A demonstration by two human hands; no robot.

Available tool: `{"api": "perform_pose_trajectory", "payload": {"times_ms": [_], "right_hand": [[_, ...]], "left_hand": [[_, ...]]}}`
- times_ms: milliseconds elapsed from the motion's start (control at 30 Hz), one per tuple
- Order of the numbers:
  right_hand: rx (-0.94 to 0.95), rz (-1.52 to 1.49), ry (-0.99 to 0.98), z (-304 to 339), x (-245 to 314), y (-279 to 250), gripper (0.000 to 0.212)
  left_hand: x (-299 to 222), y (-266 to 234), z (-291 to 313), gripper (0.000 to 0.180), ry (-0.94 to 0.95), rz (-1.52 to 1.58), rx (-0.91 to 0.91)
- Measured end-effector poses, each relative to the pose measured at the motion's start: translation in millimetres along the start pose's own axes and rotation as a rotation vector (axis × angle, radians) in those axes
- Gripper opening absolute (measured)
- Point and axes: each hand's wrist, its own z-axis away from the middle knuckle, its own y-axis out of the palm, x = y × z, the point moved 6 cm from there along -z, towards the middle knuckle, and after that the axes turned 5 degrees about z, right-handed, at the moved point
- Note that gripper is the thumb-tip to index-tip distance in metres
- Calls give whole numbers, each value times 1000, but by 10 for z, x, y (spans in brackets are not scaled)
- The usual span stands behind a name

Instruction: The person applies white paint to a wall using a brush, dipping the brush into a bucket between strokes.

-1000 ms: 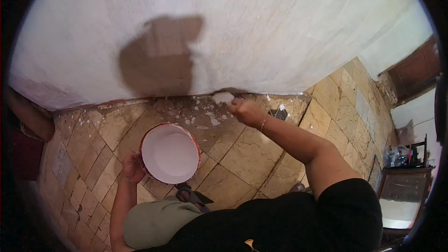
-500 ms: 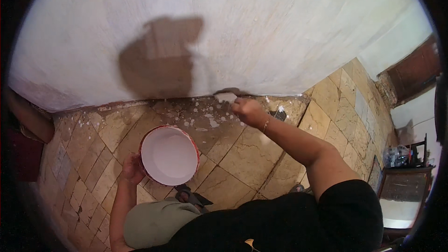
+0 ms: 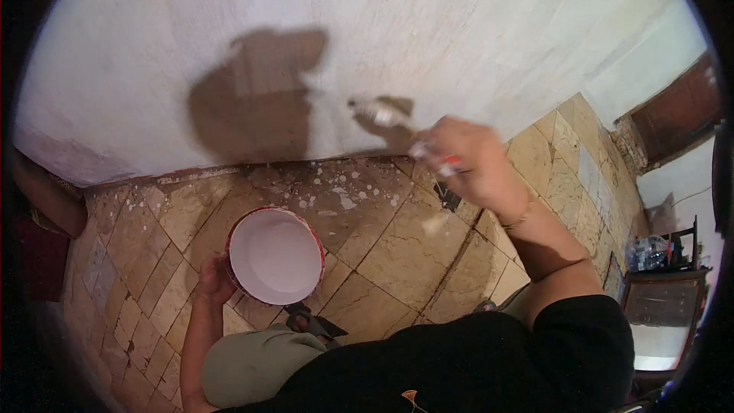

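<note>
My left hand (image 3: 216, 278) is closed on the left side of a round bucket (image 3: 251, 241), red-edged outside and white within. White paint (image 3: 287, 279) appears to lie in it. A paintbrush (image 3: 386, 115), blurred by motion, is in my closed right hand (image 3: 480, 162). The brush's head points left, in front of the lower part of the white wall (image 3: 428, 23); whether it touches the wall I cannot tell. A shadow of the brush and hand falls just beside it.
White paint splatters (image 3: 348, 199) dot the tiled floor (image 3: 394, 260) along the wall's foot. At the far left is a dark red piece of furniture (image 3: 46, 260). A dark-framed cabinet (image 3: 661, 313) with plastic bottles (image 3: 646, 252) stands at the right. My sandalled foot (image 3: 302, 321) is below the bucket.
My right hand has risen from the wall's foot and moved right, toward me, with the paintbrush lifted higher. My left hand and the bucket have barely moved.
</note>
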Motion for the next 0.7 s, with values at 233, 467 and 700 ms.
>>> {"api": "perform_pose_trajectory", "payload": {"times_ms": [233, 467, 700], "right_hand": [[348, 247, 117, 1052, -942, 1784, 8], [165, 227, 143, 1152, -1339, 1643, 11], [244, 207, 27, 993, -858, 1391, 14]], "left_hand": [[27, -190, -116, 87, 32, -72, 54], [-31, 85, 20, 48, -45, -1, 81], [-37, 240, 91, 48, -53, 13, -9]]}}
